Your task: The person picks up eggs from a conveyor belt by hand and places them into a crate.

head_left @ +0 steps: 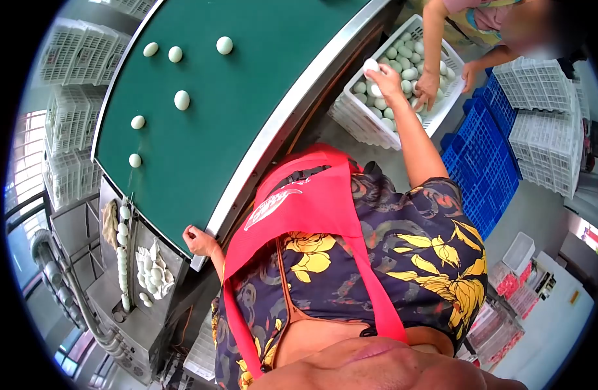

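Observation:
My right hand [384, 83] is closed around a pale egg [371, 65], above the rim of a white plastic crate [388, 138] full of pale green eggs [409, 73]. Another egg shows beside its fingers. At the near corner of a green conveyor belt [201, 140], my left hand [200, 240] rests in a loose fist by the metal rim, with nothing visible in it. Several pale eggs lie apart on the belt, one of them [182, 100] near its middle.
Across the crate, another person's hands [427, 90] reach in among the eggs. Blue pallets [484, 162] and stacked white crates [544, 153] stand at the right. A row of eggs [123, 260] and a pile of eggs [153, 270] lie on a metal surface at lower left.

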A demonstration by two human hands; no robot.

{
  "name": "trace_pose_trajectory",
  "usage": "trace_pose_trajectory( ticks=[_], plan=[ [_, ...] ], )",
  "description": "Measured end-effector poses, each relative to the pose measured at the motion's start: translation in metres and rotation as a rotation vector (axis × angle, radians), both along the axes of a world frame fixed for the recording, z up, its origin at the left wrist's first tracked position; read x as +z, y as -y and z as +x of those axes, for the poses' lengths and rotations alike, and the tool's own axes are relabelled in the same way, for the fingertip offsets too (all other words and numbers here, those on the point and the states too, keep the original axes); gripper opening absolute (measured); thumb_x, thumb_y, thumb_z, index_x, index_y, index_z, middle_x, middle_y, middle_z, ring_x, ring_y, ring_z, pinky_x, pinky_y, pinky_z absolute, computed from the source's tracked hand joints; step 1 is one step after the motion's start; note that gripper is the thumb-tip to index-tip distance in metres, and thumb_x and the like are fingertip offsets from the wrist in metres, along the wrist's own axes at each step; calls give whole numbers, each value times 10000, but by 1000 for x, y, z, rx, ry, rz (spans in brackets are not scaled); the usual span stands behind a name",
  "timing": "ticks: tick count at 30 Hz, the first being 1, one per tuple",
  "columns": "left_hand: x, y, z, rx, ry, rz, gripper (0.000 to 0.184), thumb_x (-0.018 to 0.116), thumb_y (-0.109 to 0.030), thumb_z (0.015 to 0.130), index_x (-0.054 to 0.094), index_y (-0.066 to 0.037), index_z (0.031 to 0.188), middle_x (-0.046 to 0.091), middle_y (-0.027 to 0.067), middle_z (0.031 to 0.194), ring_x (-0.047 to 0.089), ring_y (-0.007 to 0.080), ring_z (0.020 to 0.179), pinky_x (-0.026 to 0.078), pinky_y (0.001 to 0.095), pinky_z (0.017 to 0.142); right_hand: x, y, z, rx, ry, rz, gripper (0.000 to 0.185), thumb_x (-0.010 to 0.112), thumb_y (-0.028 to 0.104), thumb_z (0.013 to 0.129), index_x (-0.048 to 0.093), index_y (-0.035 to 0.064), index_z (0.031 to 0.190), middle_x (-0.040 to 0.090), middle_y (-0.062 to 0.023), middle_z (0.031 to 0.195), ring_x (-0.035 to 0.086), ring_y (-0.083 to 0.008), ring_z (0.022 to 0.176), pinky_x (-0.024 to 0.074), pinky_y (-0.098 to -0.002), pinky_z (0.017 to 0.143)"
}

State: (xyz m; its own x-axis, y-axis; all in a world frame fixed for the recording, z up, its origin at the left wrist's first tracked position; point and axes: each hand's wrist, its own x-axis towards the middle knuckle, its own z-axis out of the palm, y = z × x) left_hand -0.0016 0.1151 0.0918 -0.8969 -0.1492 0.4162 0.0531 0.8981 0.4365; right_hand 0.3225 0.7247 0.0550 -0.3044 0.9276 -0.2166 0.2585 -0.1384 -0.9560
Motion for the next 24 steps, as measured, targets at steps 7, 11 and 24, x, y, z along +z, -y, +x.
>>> trace_pose_trajectory(
  ticks=[7, 11, 24],
  plan=[
    [-21, 39, -33, 15, -13, -43, 192, 604, -260, 930, 728, -113, 928, 688, 116, 742, 652, 321, 676, 501, 448, 632, -99, 51, -20, 62, 622, 521, 630, 860, 402, 663, 691, 62, 1165, 563, -200, 1285, 521, -367, 1205, 449, -451, 1037],
    [-25, 50, -39, 27, -3, -62, 223, 586, -287, 937, 727, -115, 932, 692, 121, 751, 648, 330, 678, 499, 458, 639, -96, 60, -34, 60, 337, 642, 659, 830, 423, 731, 629, 126, 1284, 531, -166, 1355, 460, -354, 1279, 420, -484, 1057],
    [-27, 54, -36, 29, 58, -53, 234, 576, -281, 938, 723, -100, 928, 700, 133, 785, 665, 321, 717, 513, 445, 668, -97, 68, 88, 50, 777, 508, 616, 785, 412, 759, 624, 142, 1289, 334, -321, 1498, 344, -509, 1368, 361, -554, 1115]
  ],
)
